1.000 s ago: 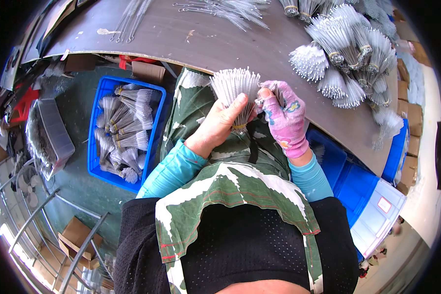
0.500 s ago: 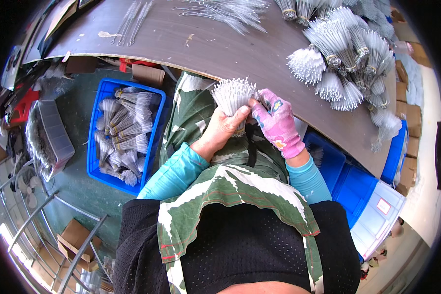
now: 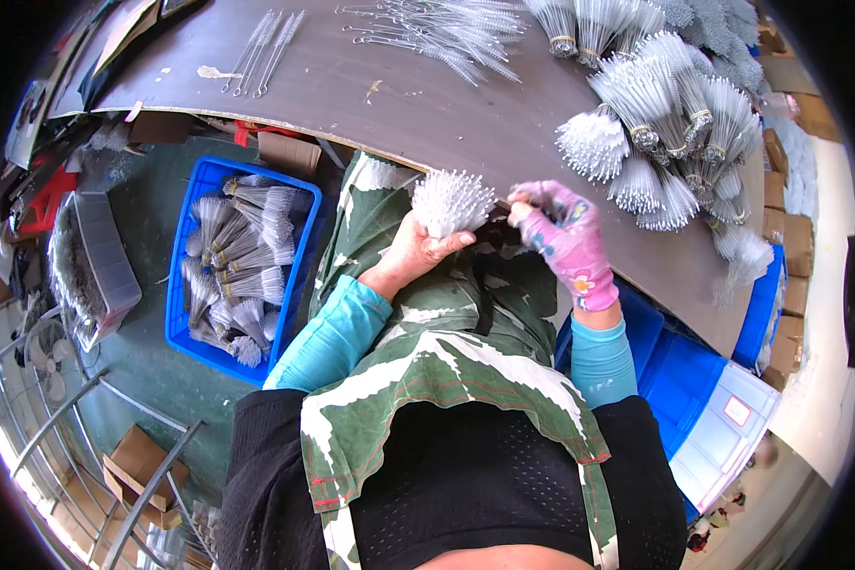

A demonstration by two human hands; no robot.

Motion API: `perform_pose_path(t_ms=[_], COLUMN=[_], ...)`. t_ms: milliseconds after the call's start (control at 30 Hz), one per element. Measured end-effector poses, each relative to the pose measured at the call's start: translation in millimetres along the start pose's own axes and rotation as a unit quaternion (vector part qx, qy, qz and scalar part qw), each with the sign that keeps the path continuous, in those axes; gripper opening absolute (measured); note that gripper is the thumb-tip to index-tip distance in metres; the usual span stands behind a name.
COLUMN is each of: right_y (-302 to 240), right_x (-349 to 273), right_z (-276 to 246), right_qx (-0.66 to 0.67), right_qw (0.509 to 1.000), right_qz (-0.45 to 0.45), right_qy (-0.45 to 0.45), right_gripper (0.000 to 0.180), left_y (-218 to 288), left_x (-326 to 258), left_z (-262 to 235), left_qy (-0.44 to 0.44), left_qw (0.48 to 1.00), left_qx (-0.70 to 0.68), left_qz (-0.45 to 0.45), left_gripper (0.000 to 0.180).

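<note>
My bare left hand (image 3: 418, 252) is closed round a bundle of straw brushes (image 3: 453, 203), held above my lap at the table's edge. The white bristle tips of the bundle point up and away from me; its lower end is hidden by my hand. To the right of it, apart from the bundle, my right hand (image 3: 570, 237) wears a pink flowered glove with bare fingertips. Its fingers are curled in and pressed together, slightly blurred. Whatever lies between them, if anything, is too small to make out.
On the brown table (image 3: 427, 123) lie a few loose brushes (image 3: 266, 52), a spread of more brushes (image 3: 437, 33), and a heap of tied brush bundles (image 3: 674, 114) at the right. A blue crate (image 3: 176, 275) of bundles stands on the floor at left. Blue bins (image 3: 684, 380) stand at right.
My right hand has moved right, away from the bundle, its fingers now curled in the air. The bundle has tipped, so its bristle ends face up more.
</note>
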State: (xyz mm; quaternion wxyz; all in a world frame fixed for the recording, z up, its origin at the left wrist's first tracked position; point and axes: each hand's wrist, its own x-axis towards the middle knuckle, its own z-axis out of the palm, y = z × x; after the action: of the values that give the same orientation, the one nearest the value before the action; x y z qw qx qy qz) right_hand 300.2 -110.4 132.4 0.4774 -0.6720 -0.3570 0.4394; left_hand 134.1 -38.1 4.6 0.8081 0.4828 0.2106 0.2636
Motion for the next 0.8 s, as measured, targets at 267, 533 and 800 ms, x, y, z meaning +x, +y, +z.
perform_pose_path(t_ms=[267, 533, 800], right_y=[-8.8, -24.1, -9.0], right_x=[35.8, 52.1, 46.3], right_z=[10.8, 7.9, 15.8], right_qx=[-0.193, -0.266, -0.224], right_qw=[0.968, 0.938, 0.953], right_qz=[-0.127, -0.069, -0.115], right_qy=[-0.098, -0.209, -0.167], right_gripper=[0.015, 0.02, 0.017], left_y=[2.6, 3.3, 7.4], left_x=[3.4, 1.7, 1.2], left_z=[-7.5, -12.2, -10.5], left_qy=[-0.038, -0.038, -0.009], left_qw=[0.998, 0.998, 0.999], left_qx=[-0.037, -0.057, -0.012], left_qz=[-0.011, 0.002, 0.046], left_gripper=[0.062, 0.065, 0.063])
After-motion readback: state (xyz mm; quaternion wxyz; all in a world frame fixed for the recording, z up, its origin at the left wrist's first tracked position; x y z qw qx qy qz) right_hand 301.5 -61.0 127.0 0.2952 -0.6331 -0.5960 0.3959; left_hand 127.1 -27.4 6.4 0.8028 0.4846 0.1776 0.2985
